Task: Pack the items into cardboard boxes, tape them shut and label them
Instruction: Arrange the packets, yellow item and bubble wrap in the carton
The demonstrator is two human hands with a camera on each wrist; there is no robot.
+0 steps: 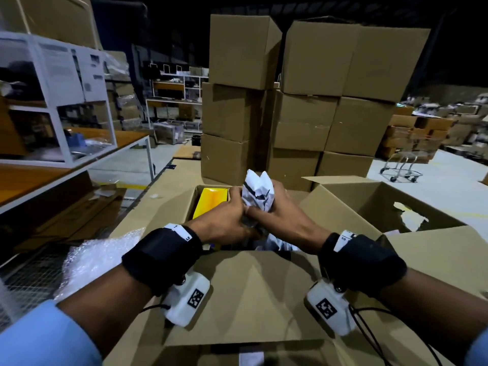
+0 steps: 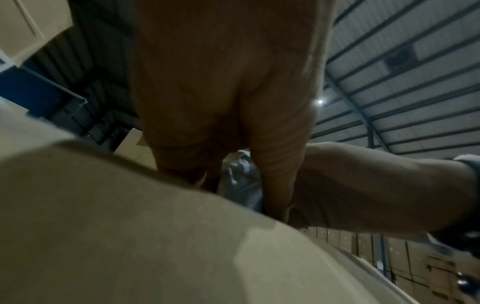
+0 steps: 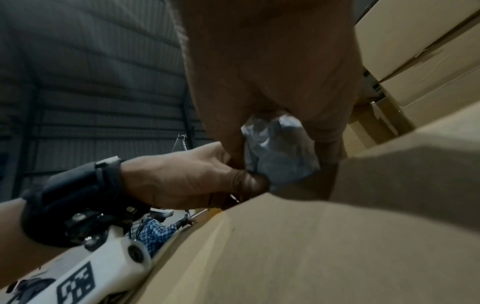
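An open cardboard box stands in front of me with its flaps spread. Above its opening both hands grip a crumpled wad of white paper with dark print. My left hand holds the wad's lower left side, fingers curled round it. My right hand clasps its right side. The wad shows between my right fingers in the right wrist view, and a bit of it in the left wrist view. A yellow item lies inside the box at the far left. More white paper lies lower in the box.
Bubble wrap lies at the box's left. A tall stack of closed cardboard boxes rises right behind. A torn box flap stands at the right. White shelving and a table are at the left, a cart far right.
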